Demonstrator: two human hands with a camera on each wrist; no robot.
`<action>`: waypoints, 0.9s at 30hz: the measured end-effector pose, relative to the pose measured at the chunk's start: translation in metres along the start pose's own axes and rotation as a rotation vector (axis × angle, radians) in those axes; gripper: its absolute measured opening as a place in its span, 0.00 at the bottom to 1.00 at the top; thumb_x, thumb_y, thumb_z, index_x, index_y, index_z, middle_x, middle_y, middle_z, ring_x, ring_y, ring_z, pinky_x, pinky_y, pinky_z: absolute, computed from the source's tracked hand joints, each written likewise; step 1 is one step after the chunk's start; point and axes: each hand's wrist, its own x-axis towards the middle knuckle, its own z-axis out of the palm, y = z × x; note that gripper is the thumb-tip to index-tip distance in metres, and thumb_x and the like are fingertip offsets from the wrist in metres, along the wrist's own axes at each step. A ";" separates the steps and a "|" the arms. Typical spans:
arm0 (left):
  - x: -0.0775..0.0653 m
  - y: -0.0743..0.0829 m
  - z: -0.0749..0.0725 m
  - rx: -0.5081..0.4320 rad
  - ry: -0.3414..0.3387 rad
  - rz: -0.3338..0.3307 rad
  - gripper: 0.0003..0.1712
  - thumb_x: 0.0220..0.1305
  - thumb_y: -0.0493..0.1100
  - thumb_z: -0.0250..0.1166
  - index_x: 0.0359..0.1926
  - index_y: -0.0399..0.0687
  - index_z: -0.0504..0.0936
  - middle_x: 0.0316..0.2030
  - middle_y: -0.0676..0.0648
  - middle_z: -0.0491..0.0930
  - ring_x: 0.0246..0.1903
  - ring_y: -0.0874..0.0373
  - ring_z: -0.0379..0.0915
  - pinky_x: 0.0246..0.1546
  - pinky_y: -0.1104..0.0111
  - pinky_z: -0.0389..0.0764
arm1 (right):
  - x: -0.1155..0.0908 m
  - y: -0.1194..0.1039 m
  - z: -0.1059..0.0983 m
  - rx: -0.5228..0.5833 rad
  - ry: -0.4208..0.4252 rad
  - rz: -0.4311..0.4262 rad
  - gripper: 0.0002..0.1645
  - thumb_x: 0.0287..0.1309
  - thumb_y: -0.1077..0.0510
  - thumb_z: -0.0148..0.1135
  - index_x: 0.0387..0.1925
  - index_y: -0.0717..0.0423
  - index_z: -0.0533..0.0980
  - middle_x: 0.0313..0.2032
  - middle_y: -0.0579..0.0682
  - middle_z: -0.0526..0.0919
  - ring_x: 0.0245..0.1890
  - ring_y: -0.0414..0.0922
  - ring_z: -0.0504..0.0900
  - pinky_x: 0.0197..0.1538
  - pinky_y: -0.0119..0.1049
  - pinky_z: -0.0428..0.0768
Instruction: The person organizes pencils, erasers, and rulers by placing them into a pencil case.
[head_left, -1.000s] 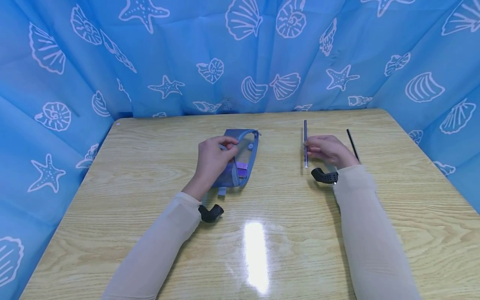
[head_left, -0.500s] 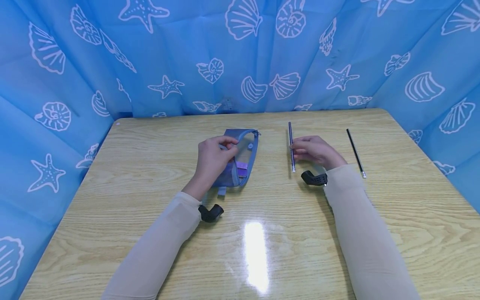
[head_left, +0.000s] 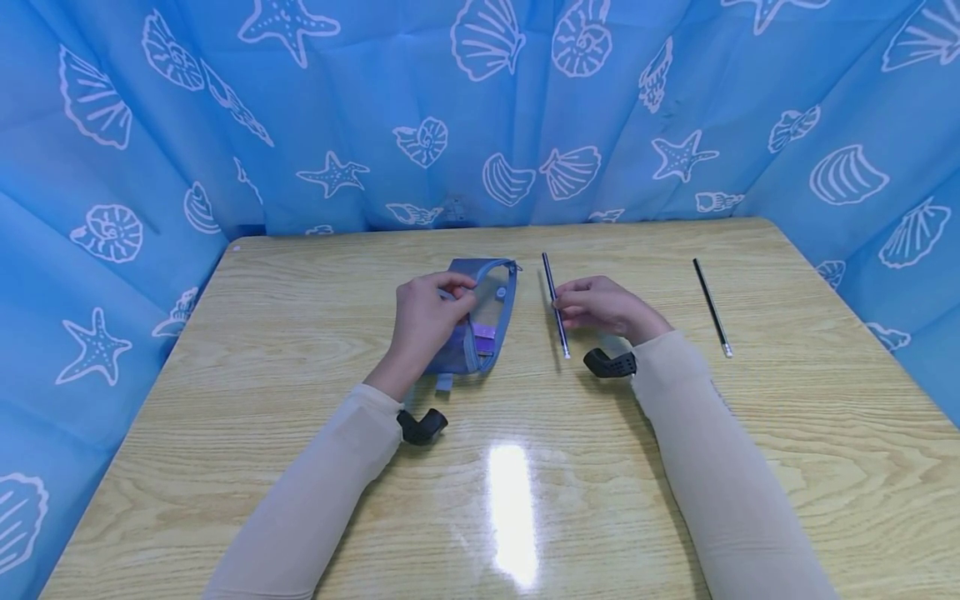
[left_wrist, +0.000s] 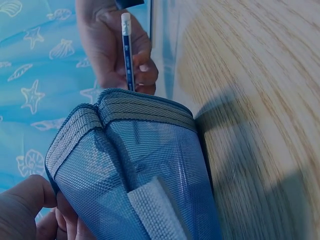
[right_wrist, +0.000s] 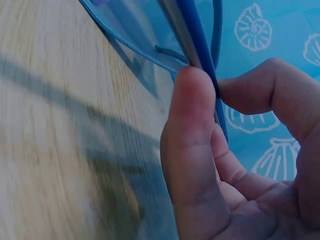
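A blue mesh pencil case lies on the table with its zipper open, and a purple item shows inside. My left hand pinches the edge of its opening; the left wrist view shows thumb and fingers on the mesh rim. To the right of the case, my right hand holds a dark blue pencil between thumb and fingers, its white eraser end towards me. The pencil is apart from the case. In the right wrist view the pencil runs between the fingertips.
A second, black pencil lies on the wooden table to the right of my right hand. A blue curtain with white shells and starfish hangs behind the table and along its sides.
My right hand has carried the blue pencil leftwards, closer to the pencil case, and the pencil has tilted. The black pencil is now fully uncovered. My left hand and the case have stayed still.
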 end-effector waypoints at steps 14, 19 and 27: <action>0.000 0.000 0.000 -0.005 -0.002 -0.008 0.09 0.58 0.41 0.64 0.38 0.52 0.89 0.26 0.52 0.82 0.20 0.62 0.81 0.25 0.68 0.81 | 0.001 -0.002 0.010 -0.024 -0.107 -0.026 0.24 0.65 0.66 0.50 0.59 0.75 0.63 0.37 0.49 0.76 0.34 0.38 0.79 0.41 0.29 0.82; 0.000 0.000 0.000 -0.005 -0.002 -0.005 0.09 0.58 0.41 0.64 0.38 0.52 0.89 0.26 0.52 0.82 0.20 0.62 0.81 0.25 0.68 0.81 | 0.000 -0.003 0.012 -0.056 -0.163 -0.024 0.24 0.64 0.65 0.50 0.58 0.76 0.63 0.39 0.50 0.74 0.34 0.38 0.78 0.42 0.30 0.83; 0.000 0.001 0.000 -0.012 -0.003 -0.009 0.10 0.58 0.40 0.64 0.39 0.52 0.89 0.27 0.52 0.82 0.21 0.62 0.81 0.25 0.69 0.82 | -0.002 -0.005 0.018 -0.075 -0.237 -0.027 0.22 0.63 0.65 0.51 0.56 0.74 0.63 0.37 0.50 0.73 0.33 0.38 0.77 0.41 0.30 0.83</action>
